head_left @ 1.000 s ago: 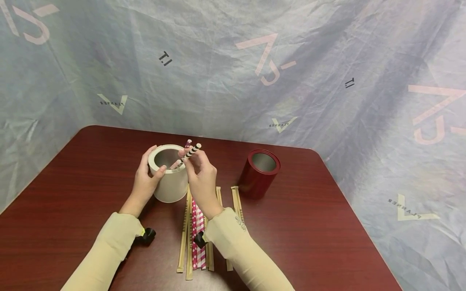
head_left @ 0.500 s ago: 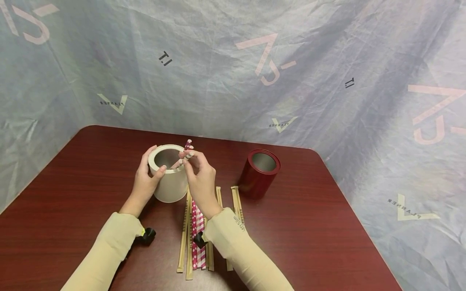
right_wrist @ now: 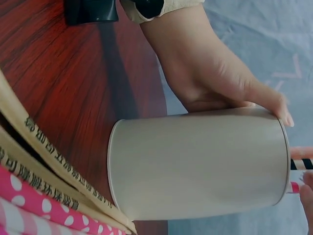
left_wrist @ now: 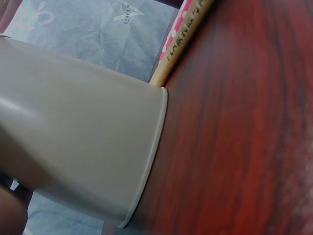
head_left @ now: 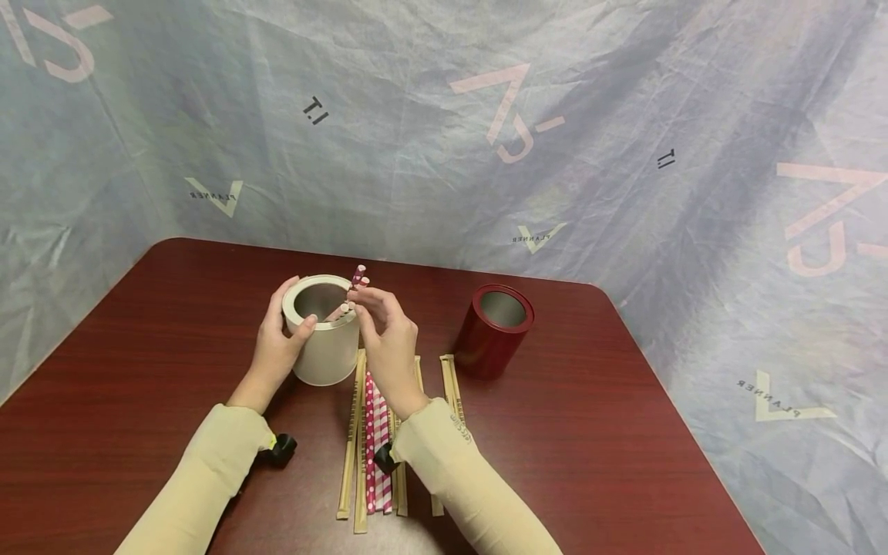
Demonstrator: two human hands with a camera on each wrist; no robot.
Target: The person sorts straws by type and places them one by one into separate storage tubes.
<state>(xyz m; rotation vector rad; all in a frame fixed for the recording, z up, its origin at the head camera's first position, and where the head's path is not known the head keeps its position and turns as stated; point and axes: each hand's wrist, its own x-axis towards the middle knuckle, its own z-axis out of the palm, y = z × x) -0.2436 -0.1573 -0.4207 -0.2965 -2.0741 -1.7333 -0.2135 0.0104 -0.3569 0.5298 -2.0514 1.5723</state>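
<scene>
My left hand (head_left: pixel 277 339) grips a cream-white tin can (head_left: pixel 324 358) from its left side, thumb over the rim. The can stands upright on the table. At its right rim, the fingertips of my right hand (head_left: pixel 391 347) pinch a black-and-white striped paper straw (right_wrist: pixel 301 164), most of which is inside the can. Pink-patterned paper straws (head_left: pixel 358 276) also stick out past the rim there. In the right wrist view the can (right_wrist: pixel 195 166) hides the straws' lower parts. The left wrist view shows the can's wall (left_wrist: pixel 73 127) and base against the tabletop.
Pink-and-white paper straws (head_left: pixel 378 432) and tan paper-wrapped straws (head_left: pixel 349 455) lie side by side in front of the can. Further right are more wrapped straws (head_left: pixel 451 381). A red tin can (head_left: pixel 491 339) stands beyond them. A grey printed cloth (head_left: pixel 416 154) hangs behind the table (head_left: pixel 610 432).
The black-and-white straw has slid down into the white can, its end now close to the rim. My right hand has shifted slightly right; the left hand stays put.
</scene>
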